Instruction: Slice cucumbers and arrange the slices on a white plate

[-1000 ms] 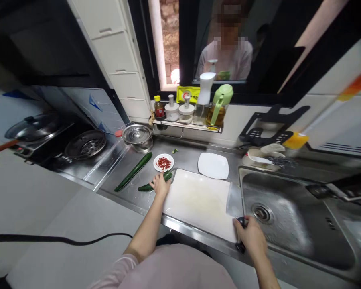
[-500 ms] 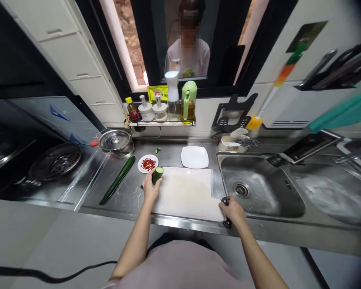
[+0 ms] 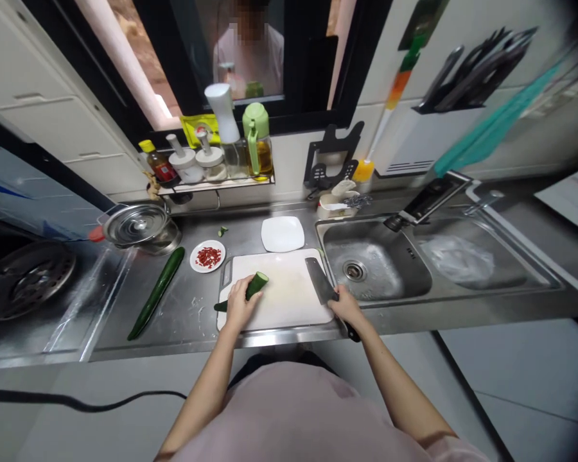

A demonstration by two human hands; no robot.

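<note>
My left hand [image 3: 241,304] is closed around a cut cucumber [image 3: 257,284], whose pale cut end points up and to the right. The cucumber's darker tail sticks out on the left of the hand, over the left side of the white cutting board [image 3: 289,298]. In my right hand [image 3: 347,305] is the black handle of a cleaver [image 3: 320,280]. Its broad blade lies over the board's right part, apart from the cucumber. A whole cucumber [image 3: 157,293] rests on the steel counter to the left. My fingers hide the cucumber's middle.
A small plate of chopped red pieces [image 3: 208,256] and a white square plate [image 3: 282,234] stand behind the board. Sink [image 3: 376,266] borders it on the right. A steel pot [image 3: 142,228] sits back left. Bottles and jars fill a rack [image 3: 216,185] under the window.
The cleaver has moved in from the board's right edge, its blade now over the board. My left hand has brought the cucumber further onto the board. The camera view has shifted right.
</note>
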